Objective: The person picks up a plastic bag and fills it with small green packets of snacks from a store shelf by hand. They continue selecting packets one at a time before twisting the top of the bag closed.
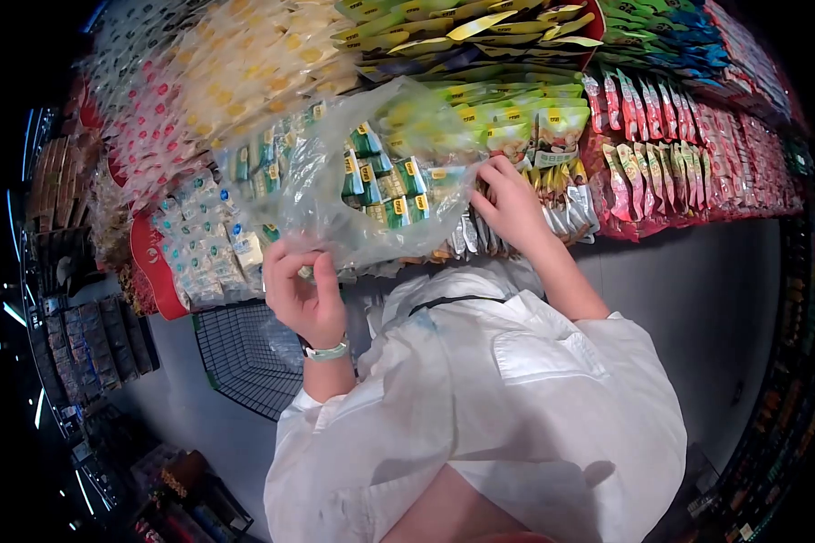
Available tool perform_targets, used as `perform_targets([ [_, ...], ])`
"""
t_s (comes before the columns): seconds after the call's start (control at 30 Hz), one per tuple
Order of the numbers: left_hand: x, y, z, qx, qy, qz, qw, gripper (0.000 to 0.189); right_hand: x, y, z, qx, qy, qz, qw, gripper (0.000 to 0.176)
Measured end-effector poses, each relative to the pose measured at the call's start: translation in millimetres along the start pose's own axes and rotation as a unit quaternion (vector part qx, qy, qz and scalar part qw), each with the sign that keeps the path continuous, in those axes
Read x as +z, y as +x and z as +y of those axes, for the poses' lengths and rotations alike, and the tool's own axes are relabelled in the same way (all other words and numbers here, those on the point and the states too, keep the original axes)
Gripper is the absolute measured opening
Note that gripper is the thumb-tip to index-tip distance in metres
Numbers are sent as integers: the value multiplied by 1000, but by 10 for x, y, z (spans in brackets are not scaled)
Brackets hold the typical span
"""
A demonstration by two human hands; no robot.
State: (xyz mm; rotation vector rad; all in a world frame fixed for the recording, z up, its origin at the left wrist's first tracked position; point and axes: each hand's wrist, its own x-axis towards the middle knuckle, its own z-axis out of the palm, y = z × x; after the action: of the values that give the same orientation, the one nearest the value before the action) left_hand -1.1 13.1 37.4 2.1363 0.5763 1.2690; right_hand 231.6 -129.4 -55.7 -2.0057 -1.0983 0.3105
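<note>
A clear plastic bag [362,172] hangs open in front of me, held up over a shop display. My left hand [303,290], with a pale watch strap on the wrist, grips the bag's lower left edge. My right hand [509,206] pinches the bag's right edge, close to small packets in the display. Through the bag I see green and yellow snack packets [380,176]; whether they lie inside the bag or behind it I cannot tell.
Display bins of packaged snacks fill the top: yellow packs [244,63], red and pink packs [679,145], pale blue packs [199,235]. A black wire basket [240,357] stands at lower left. Grey floor [697,299] lies to the right. My white shirt [480,407] fills the bottom.
</note>
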Motion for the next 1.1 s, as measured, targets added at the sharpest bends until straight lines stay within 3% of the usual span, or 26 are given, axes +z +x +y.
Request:
perform_targets([
  [0.17,-97,46,97,8,-35,69,997,17,191,-4,-55,-68,-53,40,995,33],
  [0.33,-58,9,176,20,-38,7,999,27,312,18,-88,-82,-24,66,994,39],
  [0.4,6,-56,247,-23,-49,-17,998,32,290,40,-110,-15,66,46,997,32],
  [0.43,15,-45,207,21,-39,-62,997,41,279,66,-121,17,110,34,993,29],
  [0.53,55,-52,291,24,-22,-151,988,49,192,116,19,63,177,46,981,21],
  [0.6,61,-55,303,22,-19,-204,979,52,-4,106,100,114,228,89,963,12],
  [0.63,70,-74,296,10,-34,-219,975,54,-96,104,131,163,330,138,919,13],
  [0.67,77,-93,296,8,-45,-223,974,55,-157,130,201,137,369,207,896,14],
  [0.73,110,-100,300,24,-54,-214,975,57,-430,124,45,160,393,246,871,11],
  [0.83,107,-68,280,65,-45,-227,971,53,-492,213,-199,91,483,163,856,11],
  [0.93,121,17,351,98,-61,-204,972,63,-275,351,-389,67,511,9,857,11],
  [1.1,83,53,346,125,-74,-218,965,55,105,639,-771,48,514,-97,851,19],
])
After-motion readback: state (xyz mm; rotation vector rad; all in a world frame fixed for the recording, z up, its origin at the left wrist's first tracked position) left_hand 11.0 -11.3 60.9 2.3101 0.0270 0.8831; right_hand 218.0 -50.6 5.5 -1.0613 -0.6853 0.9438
